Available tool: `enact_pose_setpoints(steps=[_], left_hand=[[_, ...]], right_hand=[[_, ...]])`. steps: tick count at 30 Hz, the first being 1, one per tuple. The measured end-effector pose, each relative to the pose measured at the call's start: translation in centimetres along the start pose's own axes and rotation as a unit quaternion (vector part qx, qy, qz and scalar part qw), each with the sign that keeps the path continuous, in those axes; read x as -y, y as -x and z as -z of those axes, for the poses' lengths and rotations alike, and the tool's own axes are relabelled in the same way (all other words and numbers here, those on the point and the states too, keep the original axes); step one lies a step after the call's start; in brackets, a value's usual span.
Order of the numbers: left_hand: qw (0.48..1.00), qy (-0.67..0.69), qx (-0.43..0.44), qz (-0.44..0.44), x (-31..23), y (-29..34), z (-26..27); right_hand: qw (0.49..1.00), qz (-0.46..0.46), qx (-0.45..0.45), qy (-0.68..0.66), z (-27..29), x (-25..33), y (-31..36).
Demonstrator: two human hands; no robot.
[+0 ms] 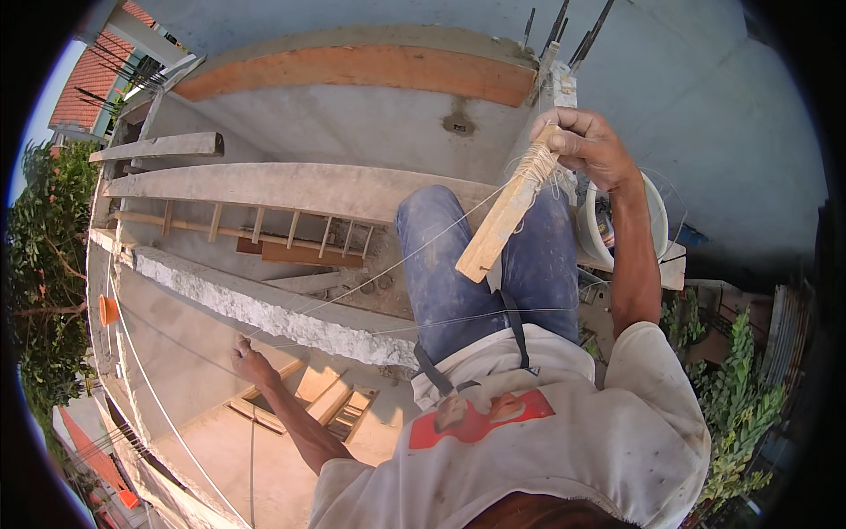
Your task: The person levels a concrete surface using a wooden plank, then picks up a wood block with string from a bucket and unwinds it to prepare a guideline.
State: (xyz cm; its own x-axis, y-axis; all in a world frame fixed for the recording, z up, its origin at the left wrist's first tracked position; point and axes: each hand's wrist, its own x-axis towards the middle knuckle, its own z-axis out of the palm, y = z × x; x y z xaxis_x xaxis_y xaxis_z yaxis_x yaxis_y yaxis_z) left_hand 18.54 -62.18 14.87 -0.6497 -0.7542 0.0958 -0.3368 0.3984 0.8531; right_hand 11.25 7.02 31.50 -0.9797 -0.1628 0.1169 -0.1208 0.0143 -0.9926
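Note:
My right hand is closed round the upper end of a short wooden stick, which tilts down to the left over my knees. Pale string is wound in many turns near that end, just below my fingers. From the winding, a thin line of it runs taut down to the left. My left hand is stretched far out to the left, its fingers pinched together at the string's other end. A loose strand crosses my lap.
A rough concrete wall top passes between my left arm and legs. Beyond lie a long plank, a wooden ladder and an orange-brown board. A white bucket stands by my right forearm. Rebar sticks up at the far right.

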Motion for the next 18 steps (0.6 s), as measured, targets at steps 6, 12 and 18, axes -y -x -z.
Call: enact_pose_setpoints(steps=[6, 12, 18], left_hand=[[0.989, -0.135, -0.009, -0.064, 3.5, -0.1, 3.0], [0.903, -0.398, 0.162, -0.012, 4.3, 0.9, 3.9], [0.886, -0.298, 0.288, -0.206, -2.4, 6.1, -2.4]], right_hand=[[0.972, 0.005, -0.234, 0.000, -2.7, 1.3, 0.1], [0.964, -0.055, -0.127, -0.227, -3.2, 1.3, -0.2], [0.989, -0.040, -0.057, -0.129, -5.3, 1.5, -1.9]])
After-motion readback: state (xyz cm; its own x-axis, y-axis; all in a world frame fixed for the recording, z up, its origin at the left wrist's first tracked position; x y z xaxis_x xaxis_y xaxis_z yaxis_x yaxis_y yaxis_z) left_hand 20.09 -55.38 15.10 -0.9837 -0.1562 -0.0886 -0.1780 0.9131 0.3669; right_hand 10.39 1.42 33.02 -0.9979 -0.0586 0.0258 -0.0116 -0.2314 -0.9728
